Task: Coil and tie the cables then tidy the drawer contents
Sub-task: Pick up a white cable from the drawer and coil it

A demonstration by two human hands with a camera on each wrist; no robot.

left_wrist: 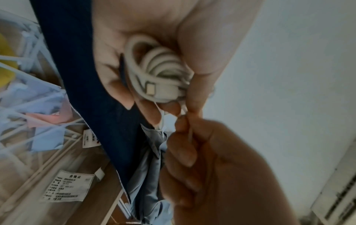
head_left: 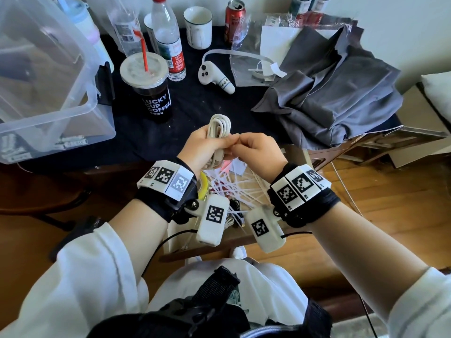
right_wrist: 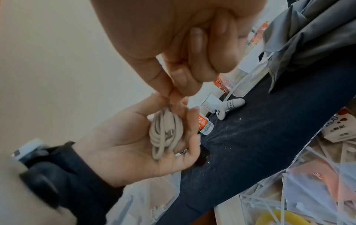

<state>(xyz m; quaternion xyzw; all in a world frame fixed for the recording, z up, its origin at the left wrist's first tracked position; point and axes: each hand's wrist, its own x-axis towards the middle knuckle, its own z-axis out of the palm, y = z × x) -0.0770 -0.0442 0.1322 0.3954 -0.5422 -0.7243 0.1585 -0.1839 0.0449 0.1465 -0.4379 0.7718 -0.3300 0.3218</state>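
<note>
A white cable [head_left: 218,125] is wound into a small coil, and my left hand [head_left: 207,147] grips it upright over the table's front edge. In the left wrist view the coil [left_wrist: 159,68] lies across the palm with its connector end showing, thumb and fingers curled round it. My right hand [head_left: 246,143] touches the coil's middle and pinches a thin white tie [left_wrist: 161,121] between thumb and forefinger [right_wrist: 173,89]. Beneath both hands the open wooden drawer [head_left: 172,237] holds several loose white zip ties [head_left: 234,186] and a yellow tape roll [head_left: 203,186].
On the dark tabletop stand a clear plastic bin [head_left: 48,93] at left, a coffee cup with a straw [head_left: 151,91], a water bottle [head_left: 168,40], a mug [head_left: 197,28] and a red can [head_left: 234,20]. A white controller [head_left: 214,78] and crumpled grey cloth [head_left: 329,93] lie right.
</note>
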